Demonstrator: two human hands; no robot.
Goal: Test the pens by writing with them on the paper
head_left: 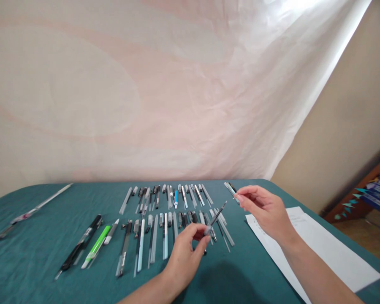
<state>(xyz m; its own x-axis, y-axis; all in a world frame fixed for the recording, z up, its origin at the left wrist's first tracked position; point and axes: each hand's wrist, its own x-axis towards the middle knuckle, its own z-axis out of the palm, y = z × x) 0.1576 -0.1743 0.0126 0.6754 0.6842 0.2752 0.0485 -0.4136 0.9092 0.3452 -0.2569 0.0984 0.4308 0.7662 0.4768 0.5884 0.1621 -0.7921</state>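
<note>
My left hand (pixel 185 255) is closed in a pinch on a thin dark pen refill (pixel 215 218), its tip pointing up and to the right above the near row of pens (pixel 158 236). My right hand (pixel 266 209) hovers to the right of the rows, its fingertips pinched on a small clear pen part (pixel 232 189). A far row of pens and caps (pixel 167 196) lies behind. Both hands are above the teal tablecloth (pixel 50 211).
A green pen (pixel 96 246) and a black pen (pixel 80 248) lie at the left of the near row. A long clear stick (pixel 34 209) lies at the far left. A white sheet of paper (pixel 319 249) lies under my right forearm. A pale cloth backdrop hangs behind.
</note>
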